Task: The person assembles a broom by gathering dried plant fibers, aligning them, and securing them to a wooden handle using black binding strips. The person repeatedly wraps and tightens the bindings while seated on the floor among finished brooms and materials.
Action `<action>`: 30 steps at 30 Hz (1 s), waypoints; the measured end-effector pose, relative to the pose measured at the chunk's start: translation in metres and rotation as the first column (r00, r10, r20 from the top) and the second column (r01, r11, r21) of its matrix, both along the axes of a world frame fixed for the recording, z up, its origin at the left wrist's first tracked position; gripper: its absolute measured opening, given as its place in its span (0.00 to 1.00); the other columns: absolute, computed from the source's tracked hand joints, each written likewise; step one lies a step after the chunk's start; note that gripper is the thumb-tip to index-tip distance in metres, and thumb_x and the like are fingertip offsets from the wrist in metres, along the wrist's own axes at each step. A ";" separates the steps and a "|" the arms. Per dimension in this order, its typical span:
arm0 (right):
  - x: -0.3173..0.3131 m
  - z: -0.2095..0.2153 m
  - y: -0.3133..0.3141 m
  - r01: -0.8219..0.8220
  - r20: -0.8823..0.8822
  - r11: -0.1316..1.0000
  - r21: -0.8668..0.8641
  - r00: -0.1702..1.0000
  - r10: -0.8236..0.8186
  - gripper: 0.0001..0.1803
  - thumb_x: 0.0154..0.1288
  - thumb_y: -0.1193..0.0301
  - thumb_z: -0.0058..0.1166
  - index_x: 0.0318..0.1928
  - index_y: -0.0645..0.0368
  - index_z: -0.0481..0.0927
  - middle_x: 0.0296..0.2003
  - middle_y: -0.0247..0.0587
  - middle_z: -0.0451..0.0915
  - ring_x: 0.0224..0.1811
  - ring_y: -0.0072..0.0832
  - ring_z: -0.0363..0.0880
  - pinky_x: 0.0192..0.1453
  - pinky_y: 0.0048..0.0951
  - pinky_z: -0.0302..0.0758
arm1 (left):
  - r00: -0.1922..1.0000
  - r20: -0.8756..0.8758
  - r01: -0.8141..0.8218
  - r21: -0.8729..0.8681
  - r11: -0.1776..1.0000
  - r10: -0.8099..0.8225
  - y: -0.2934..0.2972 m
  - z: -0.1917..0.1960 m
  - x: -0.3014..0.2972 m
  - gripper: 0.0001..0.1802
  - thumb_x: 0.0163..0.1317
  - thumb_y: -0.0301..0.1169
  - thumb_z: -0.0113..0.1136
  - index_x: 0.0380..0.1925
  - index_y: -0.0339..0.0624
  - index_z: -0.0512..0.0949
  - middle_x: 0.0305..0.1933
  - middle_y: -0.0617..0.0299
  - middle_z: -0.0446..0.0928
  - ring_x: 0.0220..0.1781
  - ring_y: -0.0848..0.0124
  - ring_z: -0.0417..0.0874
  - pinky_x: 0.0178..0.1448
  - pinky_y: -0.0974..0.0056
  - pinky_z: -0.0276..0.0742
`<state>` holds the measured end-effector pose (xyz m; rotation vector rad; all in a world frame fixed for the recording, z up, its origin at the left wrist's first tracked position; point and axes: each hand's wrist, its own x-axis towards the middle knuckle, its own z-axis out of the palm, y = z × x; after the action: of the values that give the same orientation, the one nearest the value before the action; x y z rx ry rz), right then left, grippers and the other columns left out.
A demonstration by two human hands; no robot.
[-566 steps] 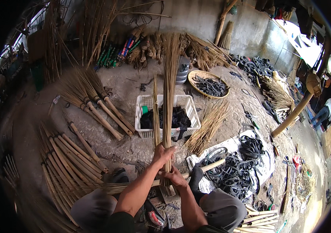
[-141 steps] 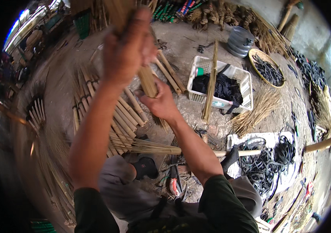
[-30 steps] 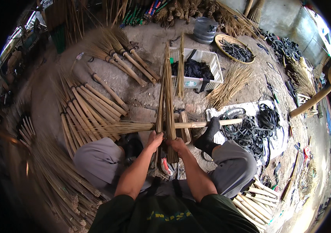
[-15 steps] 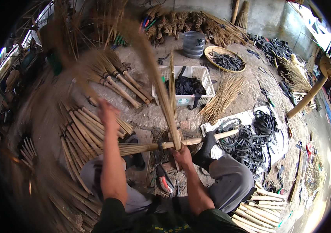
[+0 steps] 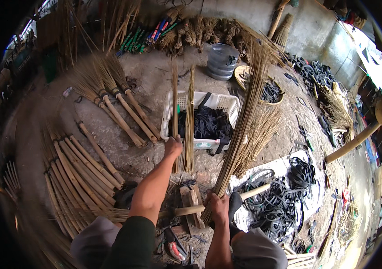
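My left hand (image 5: 173, 147), arm stretched forward, is closed around a slim upright bundle of thin sticks (image 5: 175, 103) at the white plastic crate's near left side. Another slim stick bundle (image 5: 191, 121) stands just right of it, against the crate (image 5: 167, 117) of black strips. My right hand (image 5: 219, 206) grips the lower end of a long, thicker bundle of bristle sticks (image 5: 242, 125), its tips fanning up and to the right. Below it a broom with a bamboo handle (image 5: 256, 192) lies crosswise over my legs, its bristles to the left and partly behind my left arm.
Several brooms (image 5: 81, 163) lie at left, more (image 5: 132, 112) beyond them. A loose stick pile (image 5: 260, 127) rests right of the crate. Black strips (image 5: 276, 201) cover a white sheet. A wooden block (image 5: 192, 206), clear bucket (image 5: 222, 60), round basket (image 5: 277, 100) and mallet (image 5: 352, 142) are around.
My left hand has swung from the left to the crate and now holds a slim stick bundle. The bundle in my right hand has tipped from leaning left to leaning right.
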<state>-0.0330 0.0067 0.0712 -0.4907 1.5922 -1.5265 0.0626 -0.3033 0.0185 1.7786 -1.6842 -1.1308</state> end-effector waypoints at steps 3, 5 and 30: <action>-0.003 -0.012 -0.009 -0.007 0.013 1.000 0.001 1.000 0.007 0.06 0.68 0.72 0.58 0.36 0.60 0.76 0.22 0.36 0.77 0.21 0.25 0.78 0.25 0.30 0.74 | 0.995 0.103 -0.003 -0.076 0.997 0.010 0.000 -0.041 -0.033 0.33 0.74 0.53 0.49 0.53 0.26 0.70 0.46 0.29 0.82 0.50 0.36 0.84 0.54 0.38 0.79; -0.005 -0.017 -0.011 -0.026 0.005 1.000 -0.003 1.000 0.026 0.06 0.68 0.72 0.59 0.37 0.59 0.76 0.23 0.35 0.77 0.21 0.25 0.78 0.25 0.29 0.74 | 1.000 0.019 -0.008 -0.084 0.996 0.010 0.004 -0.056 -0.049 0.34 0.74 0.55 0.48 0.56 0.27 0.71 0.49 0.30 0.82 0.54 0.36 0.83 0.58 0.40 0.78; 0.088 -0.013 -0.057 -0.671 -0.212 0.724 -0.163 0.740 0.638 0.44 0.66 0.72 0.66 0.78 0.61 0.58 0.71 0.50 0.70 0.78 0.41 0.63 0.78 0.43 0.65 | 0.849 -0.475 -0.441 -0.393 0.807 0.232 0.145 0.041 0.192 0.22 0.72 0.41 0.67 0.24 0.39 0.74 0.17 0.64 0.74 0.19 0.72 0.77 0.25 0.61 0.72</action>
<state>0.0552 -0.0503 0.0587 -1.1847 1.1405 -1.1250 0.2549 -0.1586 0.0591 1.3329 -1.1890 -0.7489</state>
